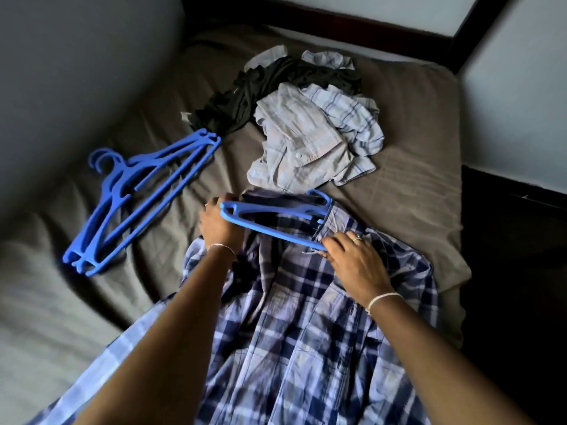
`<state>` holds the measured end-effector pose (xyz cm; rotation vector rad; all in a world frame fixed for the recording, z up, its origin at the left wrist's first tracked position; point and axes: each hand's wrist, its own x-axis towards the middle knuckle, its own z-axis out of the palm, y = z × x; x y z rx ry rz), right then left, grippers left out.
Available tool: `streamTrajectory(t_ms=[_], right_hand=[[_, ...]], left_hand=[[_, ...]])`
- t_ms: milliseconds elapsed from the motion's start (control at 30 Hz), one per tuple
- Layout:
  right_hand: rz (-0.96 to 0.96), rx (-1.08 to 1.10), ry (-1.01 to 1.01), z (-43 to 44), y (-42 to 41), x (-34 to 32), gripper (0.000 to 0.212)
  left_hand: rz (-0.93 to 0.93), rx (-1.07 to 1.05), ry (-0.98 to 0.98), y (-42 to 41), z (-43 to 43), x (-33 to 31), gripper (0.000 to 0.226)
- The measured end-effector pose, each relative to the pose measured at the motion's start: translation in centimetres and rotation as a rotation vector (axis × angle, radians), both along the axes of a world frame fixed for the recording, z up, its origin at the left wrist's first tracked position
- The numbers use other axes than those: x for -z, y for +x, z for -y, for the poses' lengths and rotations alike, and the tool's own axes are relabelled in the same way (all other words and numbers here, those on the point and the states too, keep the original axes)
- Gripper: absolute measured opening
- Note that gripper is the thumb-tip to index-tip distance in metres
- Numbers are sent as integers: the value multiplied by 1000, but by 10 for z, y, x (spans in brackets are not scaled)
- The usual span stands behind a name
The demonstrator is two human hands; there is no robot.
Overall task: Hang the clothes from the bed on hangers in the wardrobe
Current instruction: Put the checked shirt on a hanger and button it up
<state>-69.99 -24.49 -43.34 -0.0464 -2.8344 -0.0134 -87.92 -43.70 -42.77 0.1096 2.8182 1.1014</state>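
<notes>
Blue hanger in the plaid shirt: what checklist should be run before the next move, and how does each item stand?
1. Right end of the hanger under the collar of the plaid shirt: ok.
2. Its left end inside the shirt: not ok, it lies bare.
3. Grip of the left hand on the shirt edge beside that end: ok.
4. Pinch of the right hand on the lower bar: ok.
5. Hook free above the collar: cannot tell.
6. The spare hangers lie apart from the shirt: ok.
</notes>
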Motion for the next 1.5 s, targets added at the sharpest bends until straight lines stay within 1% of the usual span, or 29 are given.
streamTrajectory(t_ms=[33,67,133,233,300,400,467,533,600,700,733,767,833,867,933,967,1000,1067,1133,1167,1267,1367,1433,1500], right_hand=[[4,-8,20,0,1,-2,25],[9,-15,36,-1,3,-3,28],[44,-35,50,-4,8,-2,31],[189,-38,93,-3,12,-2,59],[272,18,116,5,10,-4,62],[304,110,95,17,-1,-4,59],[312,135,92,23,-8,-5,59],[312,122,95,26,-16,-6,59],[319,87,113,27,-23,-7,59],[312,60,186,29,-33,-7,58],[313,69,180,31,-36,-5,57],[316,91,154,31,-37,-2,54],[315,156,83,31,-38,2,44],[327,187,59,30,-37,3,37],[355,247,46,30,-32,6,25],[358,279,22,31,-29,8,19],[343,306,-25,31,-28,9,15],[350,392,-177,31,-23,10,15],[314,492,-355,28,-16,11,15],[268,536,-413,26,-12,12,16],[18,634,-608,23,3,16,15],[-206,828,-875,22,11,17,8],[-293,969,-1014,21,16,8,15],[-350,1037,-1137,22,20,0,20]], left_hand=[[9,50,105,-8,3,-8,20],[28,70,171,-15,6,-15,19],[69,74,200,-31,9,-29,22],[122,48,304,-48,11,-43,18],[147,54,310,-50,12,-52,17],[156,43,331,-46,7,-55,20],[131,30,383,-39,0,-56,26],[143,-4,472,-28,-8,-53,30],[173,5,538,-9,-22,-52,25],[186,12,624,25,-47,-48,33],[182,21,622,36,-55,-46,32],[181,30,607,47,-60,-45,26],[179,6,586,70,-64,-40,12],[183,-8,568,79,-63,-31,10],[202,-10,467,93,-56,-12,13],[198,13,388,98,-50,0,10],[188,50,309,102,-45,10,11],[164,123,203,112,-35,25,31],[154,165,176,121,-27,31,46],[156,171,173,123,-24,33,49],[135,213,165,128,-22,36,44],[129,186,198,132,-21,35,37],[105,135,217,133,-19,34,32],[100,147,189,136,-19,32,29]])
